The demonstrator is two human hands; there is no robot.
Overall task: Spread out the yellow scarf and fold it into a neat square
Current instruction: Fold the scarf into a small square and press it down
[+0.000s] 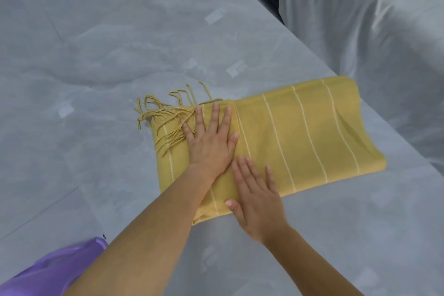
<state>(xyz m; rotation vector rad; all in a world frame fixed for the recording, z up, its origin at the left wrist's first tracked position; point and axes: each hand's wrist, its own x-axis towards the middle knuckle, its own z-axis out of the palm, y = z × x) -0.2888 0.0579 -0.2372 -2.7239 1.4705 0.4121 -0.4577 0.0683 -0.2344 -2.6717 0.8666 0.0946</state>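
Note:
The yellow scarf [300,137] with thin white stripes lies folded into a long rectangle on the grey table [96,55]. Its fringe [165,113] spills over the left end. My left hand [211,139] lies flat, fingers spread, on the scarf's left part beside the fringe. My right hand [257,197] presses flat on the scarf's near edge, just right of the left hand. Neither hand grips the cloth. A fold edge runs between the two hands.
The grey table's right edge runs diagonally past the scarf's right end. Beyond it sits furniture under a white cover [372,19]. A purple garment [55,269] shows at the bottom left. Pale tape patches [213,17] dot the table.

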